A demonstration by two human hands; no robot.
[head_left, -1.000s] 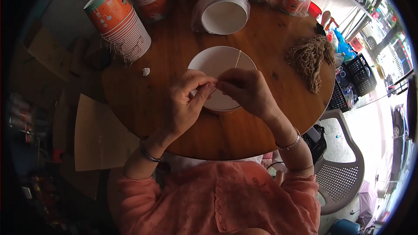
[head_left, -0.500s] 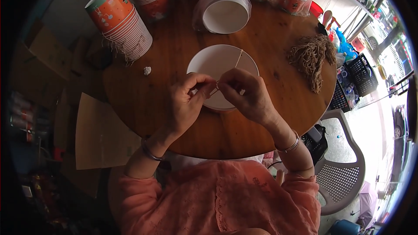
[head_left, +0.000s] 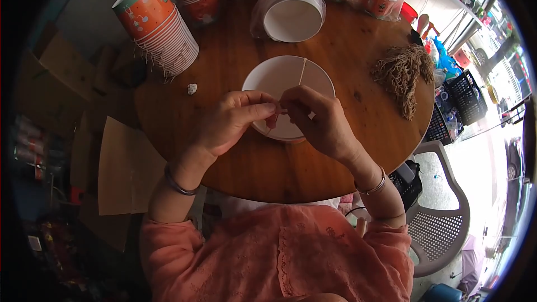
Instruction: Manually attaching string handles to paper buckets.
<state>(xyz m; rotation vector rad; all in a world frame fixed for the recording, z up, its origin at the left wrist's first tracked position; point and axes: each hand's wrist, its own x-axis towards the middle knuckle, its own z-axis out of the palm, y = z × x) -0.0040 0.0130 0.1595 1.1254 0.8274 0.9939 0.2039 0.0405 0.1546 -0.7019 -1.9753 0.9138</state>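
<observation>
A white paper bucket (head_left: 263,78) stands with its mouth up before me on the round wooden table. Over its mouth, my left hand (head_left: 238,117) and my right hand (head_left: 319,123) meet, fingertips almost touching. Both hands pinch a thin tan string (head_left: 302,72), which runs up from my right fingers to the bucket's far rim. How the string lies between my fingertips is partly hidden. A tangled bundle of tan strings (head_left: 405,75) rests on the table at the right.
Nested orange paper buckets (head_left: 148,14) lean at the far left, with string ends hanging from their rims. Bagged white buckets (head_left: 293,19) lie at the back. A small white lump (head_left: 192,88) sits left of the bucket. A grey chair (head_left: 442,229) stands at the right.
My left hand has turned and its forearm has swung outward to the left. The string over the bucket now lies straighter. My right hand has hardly moved.
</observation>
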